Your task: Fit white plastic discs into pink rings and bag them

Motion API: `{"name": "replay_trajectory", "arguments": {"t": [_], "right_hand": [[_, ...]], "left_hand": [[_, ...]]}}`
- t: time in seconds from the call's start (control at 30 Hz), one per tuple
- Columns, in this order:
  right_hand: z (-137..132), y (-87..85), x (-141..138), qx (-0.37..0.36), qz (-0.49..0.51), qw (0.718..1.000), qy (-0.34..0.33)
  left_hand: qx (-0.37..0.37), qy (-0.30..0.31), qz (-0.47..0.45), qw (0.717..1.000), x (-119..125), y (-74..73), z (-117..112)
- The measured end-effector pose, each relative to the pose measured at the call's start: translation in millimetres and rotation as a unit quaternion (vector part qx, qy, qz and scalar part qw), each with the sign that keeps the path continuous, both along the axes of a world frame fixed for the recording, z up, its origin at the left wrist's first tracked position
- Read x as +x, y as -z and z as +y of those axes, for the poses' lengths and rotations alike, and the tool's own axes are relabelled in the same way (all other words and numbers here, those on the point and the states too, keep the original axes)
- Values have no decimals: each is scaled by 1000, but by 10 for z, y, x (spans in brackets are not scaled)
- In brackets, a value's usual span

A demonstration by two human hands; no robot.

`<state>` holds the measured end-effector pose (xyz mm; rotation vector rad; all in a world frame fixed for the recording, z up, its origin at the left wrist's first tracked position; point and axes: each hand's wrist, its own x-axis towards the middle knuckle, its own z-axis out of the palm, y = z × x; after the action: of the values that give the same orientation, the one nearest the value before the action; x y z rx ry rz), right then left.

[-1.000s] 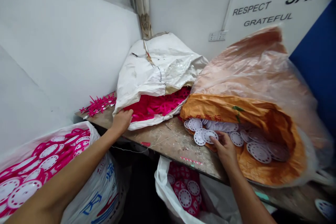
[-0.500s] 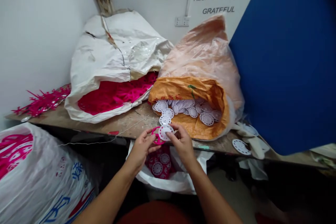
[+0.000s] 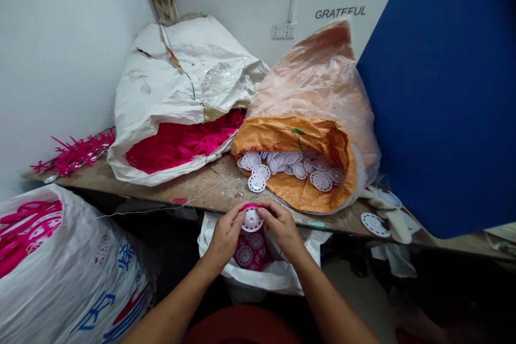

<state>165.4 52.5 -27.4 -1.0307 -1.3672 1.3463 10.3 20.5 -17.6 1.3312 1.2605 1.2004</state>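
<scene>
Between my left hand (image 3: 228, 234) and my right hand (image 3: 280, 226) I hold a white perforated plastic disc (image 3: 252, 220), fitted against a magenta plastic ring (image 3: 250, 207). Both hands grip it at its edges, above a white plastic bag (image 3: 226, 263). Finished white-and-magenta discs (image 3: 245, 252) lie in that bag just below my hands. Loose white discs (image 3: 298, 169) fill the mouth of an orange woven sack (image 3: 294, 137) on the wooden bench (image 3: 217, 188).
A white sack of magenta parts (image 3: 181, 140) sits left of the orange sack, with loose magenta pieces (image 3: 76, 153) by the wall. A large filled white bag (image 3: 68, 263) stands at lower left. A blue board (image 3: 439, 91) rises at right, beside a stray white disc (image 3: 374, 224).
My hands have come together, bringing the white disc and magenta ring into closer contact, with the ring now mostly behind the disc. The view has shifted slightly.
</scene>
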Motion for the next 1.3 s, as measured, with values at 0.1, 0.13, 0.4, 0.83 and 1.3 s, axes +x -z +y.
{"name": "replay_trajectory", "arguments": {"t": [0.1,0.13,0.4,0.83,1.3], "right_hand": [[-24,-7,5,-51,50,997,-14],[-36,0,4,-56,53,997,-31],[-26,54,-6,27,-87,992,-82],[906,443,-24,342,-490,797,90],[764,257,21,300,-358,865,185]], "left_hand": [[-92,46,-87,991,1,7,-55],[-114,54,-105,986,1,20,-75],[-124,30,-64,990,-24,151,-129],[112,-177,549,809,-1903,-451,785],[84,-178,621,759,-2289,-253,1081]]}}
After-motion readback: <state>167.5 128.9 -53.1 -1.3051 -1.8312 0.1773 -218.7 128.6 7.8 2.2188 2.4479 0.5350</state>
